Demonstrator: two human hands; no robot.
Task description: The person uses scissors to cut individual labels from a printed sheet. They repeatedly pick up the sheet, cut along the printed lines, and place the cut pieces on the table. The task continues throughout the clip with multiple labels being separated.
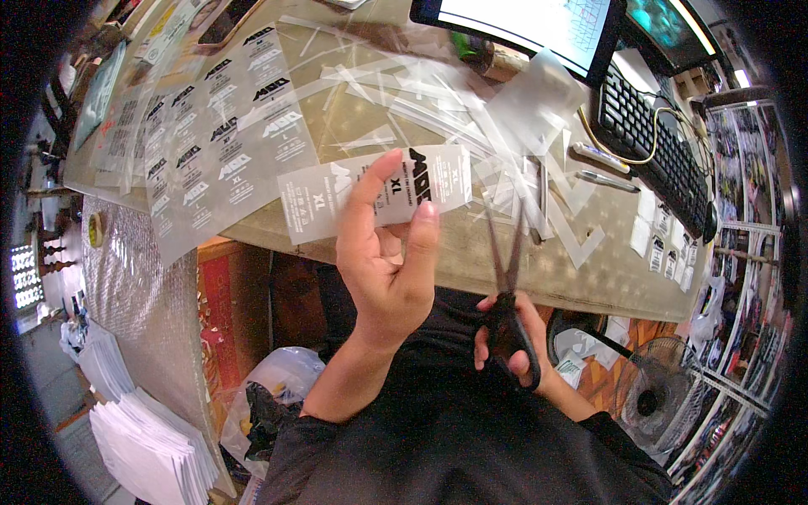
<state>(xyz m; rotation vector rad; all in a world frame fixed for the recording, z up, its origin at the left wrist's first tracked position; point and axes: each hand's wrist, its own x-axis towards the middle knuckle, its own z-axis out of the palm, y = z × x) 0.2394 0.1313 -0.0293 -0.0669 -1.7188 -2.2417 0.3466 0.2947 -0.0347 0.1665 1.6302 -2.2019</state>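
Note:
In my left hand [383, 273], raised over the table's near edge, a short strip of translucent printed labels [310, 209] is pinched between the fingers and thumb. The strip is tilted slightly, with black and white print on it. My right hand [528, 324] grips dark-handled scissors [505, 311]. Their blades point away from me, a little apart, and to the right of the strip with nothing visible between them. A larger translucent sheet [257, 151] with rows of the same print lies left of my left hand.
Clear plastic offcuts [421, 97] are scattered over the table's middle. Small cut labels [672, 252] lie in groups at the right edge. A pen [608, 181], a black keyboard [644, 139] and a lit screen [547, 29] sit far right. A fan [648, 400] stands below.

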